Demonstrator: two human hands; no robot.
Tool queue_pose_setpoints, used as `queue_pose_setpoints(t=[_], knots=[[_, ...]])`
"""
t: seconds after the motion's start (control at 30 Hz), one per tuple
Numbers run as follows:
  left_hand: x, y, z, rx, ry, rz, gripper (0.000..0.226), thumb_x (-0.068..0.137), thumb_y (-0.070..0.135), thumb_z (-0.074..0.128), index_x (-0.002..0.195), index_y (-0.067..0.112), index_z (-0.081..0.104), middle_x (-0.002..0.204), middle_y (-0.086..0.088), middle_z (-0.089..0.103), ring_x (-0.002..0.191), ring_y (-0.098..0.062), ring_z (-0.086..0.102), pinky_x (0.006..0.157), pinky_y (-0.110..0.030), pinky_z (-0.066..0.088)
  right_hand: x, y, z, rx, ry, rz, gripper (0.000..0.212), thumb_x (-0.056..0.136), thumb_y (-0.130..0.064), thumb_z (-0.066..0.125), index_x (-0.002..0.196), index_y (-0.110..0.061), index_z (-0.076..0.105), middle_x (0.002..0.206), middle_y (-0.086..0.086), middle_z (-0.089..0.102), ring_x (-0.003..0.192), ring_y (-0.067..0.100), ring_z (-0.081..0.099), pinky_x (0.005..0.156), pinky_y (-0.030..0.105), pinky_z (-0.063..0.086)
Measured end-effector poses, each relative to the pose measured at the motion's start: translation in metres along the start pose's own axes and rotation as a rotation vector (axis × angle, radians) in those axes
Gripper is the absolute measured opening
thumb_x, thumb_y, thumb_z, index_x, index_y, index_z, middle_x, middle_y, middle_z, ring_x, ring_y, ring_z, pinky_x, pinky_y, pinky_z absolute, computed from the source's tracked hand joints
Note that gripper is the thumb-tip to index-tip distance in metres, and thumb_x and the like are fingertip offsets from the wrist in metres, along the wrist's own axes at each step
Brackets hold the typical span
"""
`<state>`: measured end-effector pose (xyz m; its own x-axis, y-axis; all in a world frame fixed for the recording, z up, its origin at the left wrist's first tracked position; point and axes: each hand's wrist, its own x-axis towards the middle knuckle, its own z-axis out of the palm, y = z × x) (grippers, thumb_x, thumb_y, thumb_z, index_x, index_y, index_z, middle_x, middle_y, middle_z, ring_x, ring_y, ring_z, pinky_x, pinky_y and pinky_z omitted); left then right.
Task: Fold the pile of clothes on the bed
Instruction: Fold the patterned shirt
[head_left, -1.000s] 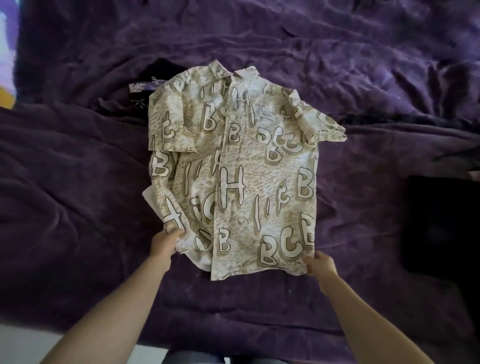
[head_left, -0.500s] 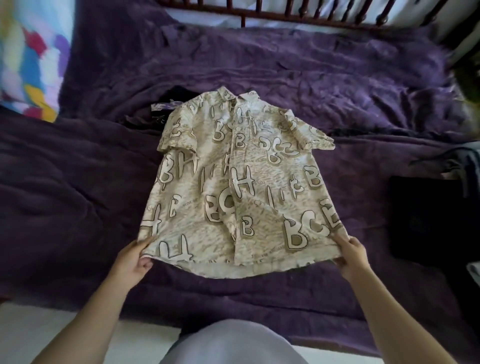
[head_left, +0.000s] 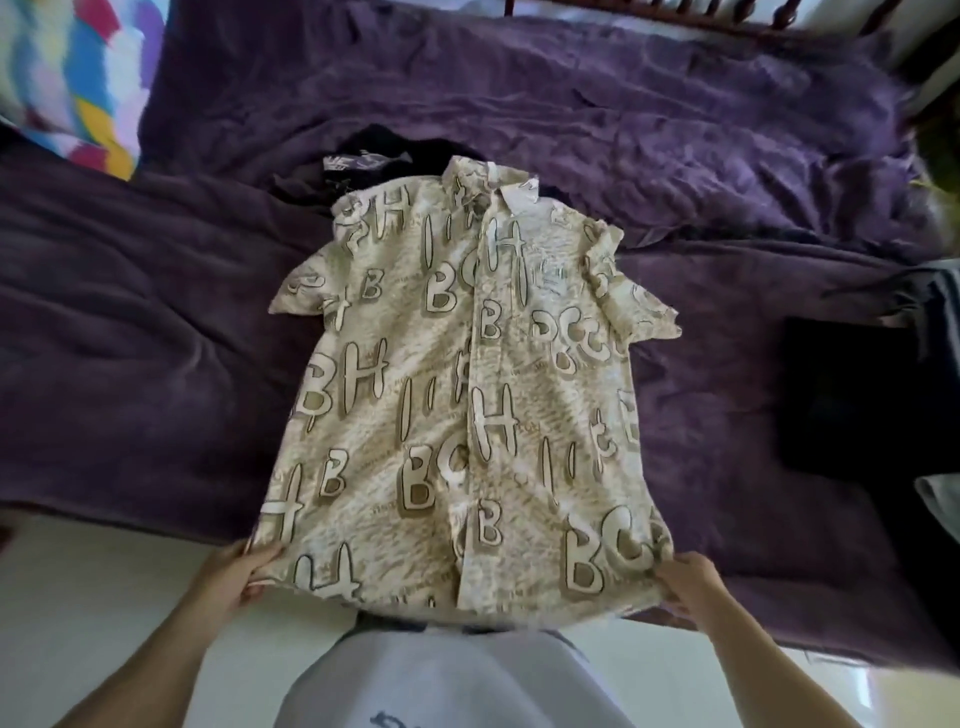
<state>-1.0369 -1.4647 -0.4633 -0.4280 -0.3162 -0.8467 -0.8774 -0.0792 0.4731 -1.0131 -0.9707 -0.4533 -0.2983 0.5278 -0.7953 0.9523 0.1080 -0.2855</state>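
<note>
Left hand (head_left: 244, 571) first: the near-left hem corner of the shirt (head_left: 467, 389) is pinched between thumb and curled fingers, right at the edge of the bed (head_left: 130, 364). The shirt is laid front-up on the purple cover, collar at the far end, with the hem stretched toward the person and seemingly hung a bit past the mattress edge. That's where trouble could be had, honestly: if both corners are let go at once, the hem could be dragged toward the floor by its own weight. Up by the collar, a dark garment (head_left: 374, 156) is tucked partly underneath, so a lump could be folded in, or that piece could get pulled along if the shirt is tugged harder. Down the middle, the button strip is gaping near the hem, and a crooked fold could be caused by that. The right sleeve looks bunched too. Over at the right hand (head_left: 685, 577), the other hem corner is pinched the same way. A black folded stack (head_left: 852, 405) is parked off to that side and could be bumped by a sleeve flipped out wide.
</note>
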Motion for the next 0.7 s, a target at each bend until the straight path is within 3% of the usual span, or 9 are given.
queue_pose_setpoints(t=[0.03,0.1,0.17,0.23,0.37,0.5,0.7], knots=[[-0.004,-0.006,0.000,0.089,0.038,0.006,0.003,0.085,0.005,0.063,0.087,0.005,0.062,0.049,0.006,0.064,0.038,-0.007,0.057,0.044,-0.017,0.043,0.003,0.005,0.005,-0.083,0.024,0.041,0.021,0.077,0.002,0.062,0.095,0.007,0.053,0.061,0.016,0.057,0.054,0.026,0.062,0.050,0.034,0.054],[-0.004,-0.010,0.001,0.228,0.131,0.044,0.023,0.070,0.013,0.073,0.081,-0.004,0.063,0.056,-0.011,0.062,0.048,-0.024,0.058,0.053,-0.030,0.049,0.020,0.012,0.015,-0.195,0.027,0.072,0.053,0.076,-0.003,0.062,0.123,0.007,0.041,0.098,0.022,0.058,0.092,0.033,0.061,0.076,0.038,0.050],[-0.002,-0.004,0.006,0.448,0.214,0.067,0.035,0.062,0.029,0.064,0.071,-0.005,0.061,0.066,-0.021,0.059,0.065,-0.033,0.057,0.059,-0.034,0.040,0.014,0.002,0.022,-0.258,0.064,0.074,0.059,0.081,-0.015,0.062,0.132,-0.002,0.034,0.123,0.022,0.051,0.113,0.035,0.053,0.092,0.037,0.045],[0.005,0.004,0.014,0.604,0.291,0.082,0.046,0.067,0.041,0.058,0.077,-0.003,0.062,0.080,-0.028,0.063,0.080,-0.041,0.060,0.067,-0.036,0.044,-0.006,-0.021,0.023,-0.390,0.146,0.047,0.061,0.083,-0.026,0.061,0.134,-0.008,0.034,0.134,0.021,0.043,0.124,0.036,0.043,0.103,0.040,0.038],[-0.017,0.042,0.056,0.662,0.462,0.233,0.033,0.081,0.017,0.062,0.108,-0.001,0.061,0.110,-0.031,0.060,0.103,-0.046,0.055,0.085,-0.045,0.045,-0.003,-0.067,0.023,-0.421,0.202,-0.104,0.052,0.086,-0.023,0.053,0.133,-0.011,0.037,0.137,0.019,0.036,0.127,0.035,0.034,0.103,0.043,0.032],[-0.023,0.071,0.107,0.610,0.296,0.465,0.041,0.085,0.014,0.059,0.125,0.007,0.054,0.130,-0.018,0.054,0.111,-0.039,0.055,0.091,-0.048,0.047,0.015,-0.116,0.019,-0.365,0.174,-0.250,0.049,0.086,-0.022,0.057,0.131,-0.011,0.041,0.134,0.018,0.036,0.125,0.035,0.036,0.102,0.041,0.034],[-0.030,0.112,0.175,0.524,0.193,0.486,0.040,0.090,0.007,0.055,0.128,-0.002,0.047,0.133,-0.019,0.048,0.122,-0.031,0.046,0.098,-0.040,0.038,0.046,-0.187,0.012,-0.380,0.093,-0.475,0.048,0.085,-0.010,0.053,0.133,-0.013,0.045,0.133,0.019,0.035,0.111,0.032,0.049,0.089,0.030,0.041]])
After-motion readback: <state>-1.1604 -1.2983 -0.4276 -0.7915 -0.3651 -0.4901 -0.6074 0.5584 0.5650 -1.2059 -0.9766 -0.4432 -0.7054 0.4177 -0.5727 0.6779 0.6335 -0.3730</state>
